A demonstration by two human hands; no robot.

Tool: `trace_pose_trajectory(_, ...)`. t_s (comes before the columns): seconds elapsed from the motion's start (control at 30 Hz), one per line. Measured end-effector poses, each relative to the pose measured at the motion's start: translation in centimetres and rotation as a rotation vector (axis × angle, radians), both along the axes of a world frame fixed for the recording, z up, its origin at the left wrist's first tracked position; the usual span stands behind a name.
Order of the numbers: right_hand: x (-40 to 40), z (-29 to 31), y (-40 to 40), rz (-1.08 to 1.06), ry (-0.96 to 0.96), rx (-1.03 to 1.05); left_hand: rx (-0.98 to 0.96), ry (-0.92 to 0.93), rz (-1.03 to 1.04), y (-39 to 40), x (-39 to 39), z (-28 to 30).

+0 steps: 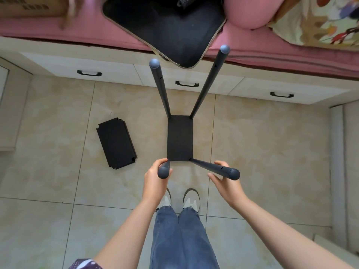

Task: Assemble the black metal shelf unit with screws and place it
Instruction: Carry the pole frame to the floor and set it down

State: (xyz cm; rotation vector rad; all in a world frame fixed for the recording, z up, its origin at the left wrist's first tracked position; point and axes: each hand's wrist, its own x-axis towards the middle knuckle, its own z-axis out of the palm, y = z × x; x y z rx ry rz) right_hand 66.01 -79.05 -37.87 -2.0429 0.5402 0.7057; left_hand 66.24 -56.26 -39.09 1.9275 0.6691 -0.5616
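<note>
The black metal shelf unit stands on the tiled floor, seen from above: one black shelf panel [180, 138] at the bottom with several dark poles rising from its corners. My left hand [155, 178] grips the near left pole [164, 169] just below its capped top. My right hand [223, 178] has its fingers spread and curved around the near right pole [215, 166], thumb on one side and fingers on the other. The two far poles [159, 84] [211, 78] lean outward in the view. A loose black shelf panel [116, 143] lies flat on the floor to the left.
A pink-covered bed [77, 32] with white drawers [186, 78] runs across the back, a black mat [171, 30] hanging over its edge. A cardboard box [33, 6] sits far left on it. My feet [180, 200] stand just behind the unit. Pale cabinets flank both sides.
</note>
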Motion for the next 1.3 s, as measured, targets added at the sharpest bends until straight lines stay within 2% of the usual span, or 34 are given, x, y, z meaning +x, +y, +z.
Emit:
trace_pose_trajectory(0.17,-1.6,3.7,0.2,0.028,0.207,-0.092,0.047,-0.012,0.073,0.4,-1.5,4.1)
trace_pose_trajectory(0.4,-3.4,12.8,1.4,0.189,0.186,-0.136,0.031,-0.035,0.058,1.7,-4.2,12.9)
trace_pose_trajectory(0.6,-3.9,19.8,5.6,0.378,0.102,-0.103,0.108,-0.016,0.042,4.6,-9.2,20.4)
trace_pose_trajectory(0.9,-3.9,27.7,18.6,0.664,-0.065,-0.006,0.134,-0.039,0.327,12.7,-17.7,29.3)
trace_pose_trajectory(1.3,-9.4,33.7,38.8,1.043,-0.277,0.039,0.218,-0.099,0.595,28.3,-30.5,33.4)
